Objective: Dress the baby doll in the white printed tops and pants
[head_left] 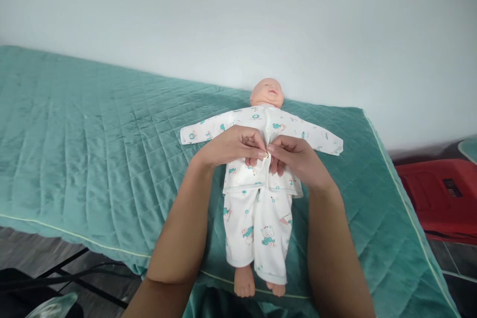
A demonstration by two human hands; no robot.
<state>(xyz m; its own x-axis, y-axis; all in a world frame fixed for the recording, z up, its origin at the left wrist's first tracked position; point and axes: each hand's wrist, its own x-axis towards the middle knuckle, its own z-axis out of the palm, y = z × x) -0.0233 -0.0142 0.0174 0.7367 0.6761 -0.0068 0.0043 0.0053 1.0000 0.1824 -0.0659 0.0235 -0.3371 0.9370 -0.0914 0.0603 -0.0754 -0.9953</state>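
A baby doll (265,93) lies on its back, head toward the wall and bare feet toward me. It wears a white patterned baby shirt (243,117) with both sleeves spread out, and matching trousers (274,218). Over the doll's belly, my left hand (240,145) pinches one front edge of the shirt. Close beside it, my right hand (292,155) pinches the other front edge. A small yellowish fastener (266,155) shows between the fingertips; its exact kind is too small to tell. Below the hands the shirt's hem overlaps the trouser waist.
Beneath the doll spreads a green quilted cover (93,144) on a bed or table against a pale wall (186,20). A red plastic object (439,194) stands beyond the right edge. Dark metal legs (74,273) show at the lower left.
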